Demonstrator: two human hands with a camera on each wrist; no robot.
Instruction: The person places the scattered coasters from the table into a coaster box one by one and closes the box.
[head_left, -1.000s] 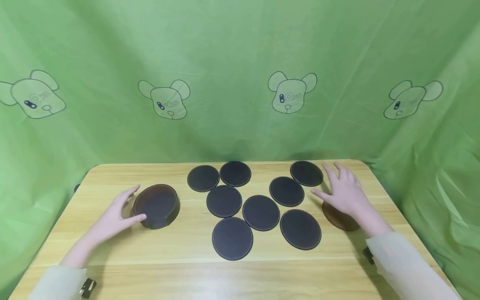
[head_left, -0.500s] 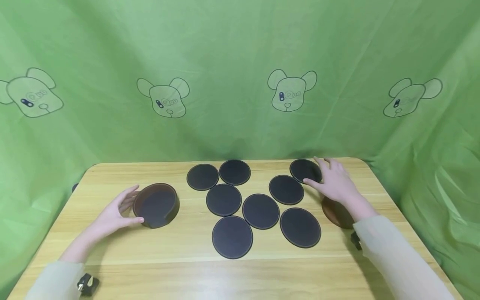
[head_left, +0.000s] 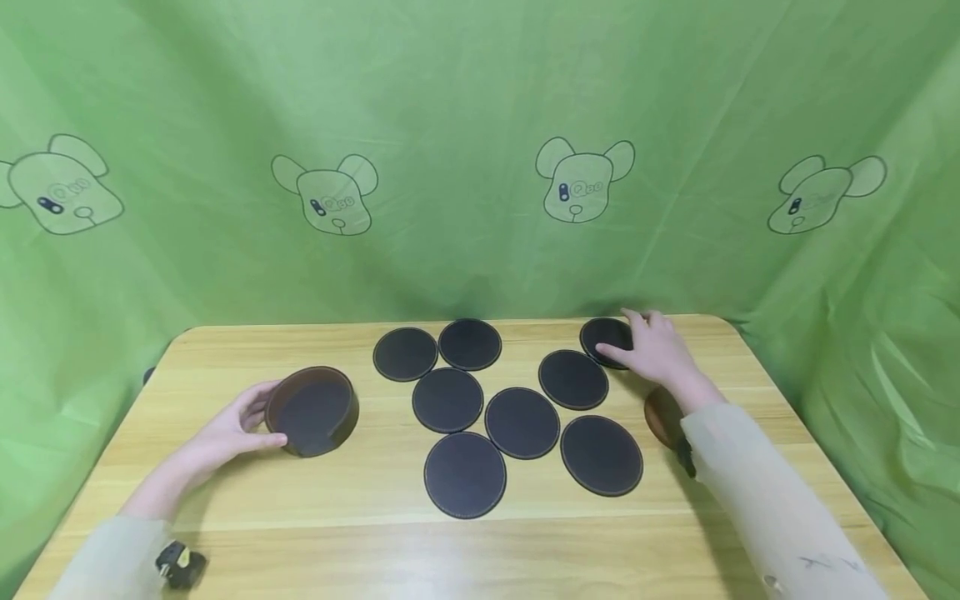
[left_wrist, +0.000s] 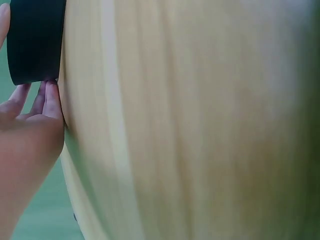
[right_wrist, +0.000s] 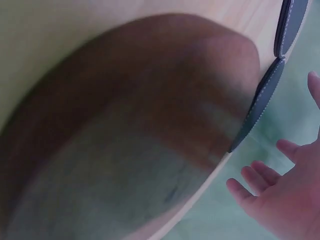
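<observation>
On the left stands a round dark brown coaster holder (head_left: 341, 408) with a notch in its near wall. My left hand (head_left: 232, 429) holds it by the left side, thumb at the near rim and fingers along the outer wall; the left wrist view shows those fingertips (left_wrist: 50, 92) low against the wall. At the far right, my right hand (head_left: 656, 346) is over a round black coaster (head_left: 606, 335), fingers spread, thumb above its surface and the others near its right edge. The hand hides part of that coaster. Nothing shows in the right hand's grasp.
Several more black stitched coasters lie flat across the middle, among them a near one (head_left: 465, 475) and a right one (head_left: 602, 455). A glossy brown round piece (head_left: 662, 415) lies under my right wrist, partly hidden. A green curtain (head_left: 465, 258) hangs behind the wooden table (head_left: 337, 542).
My right hand has moved left and away from me, from beside the far-right coaster to over it. My left fingers have closed in on the coaster holder's side. The coasters lie unmoved.
</observation>
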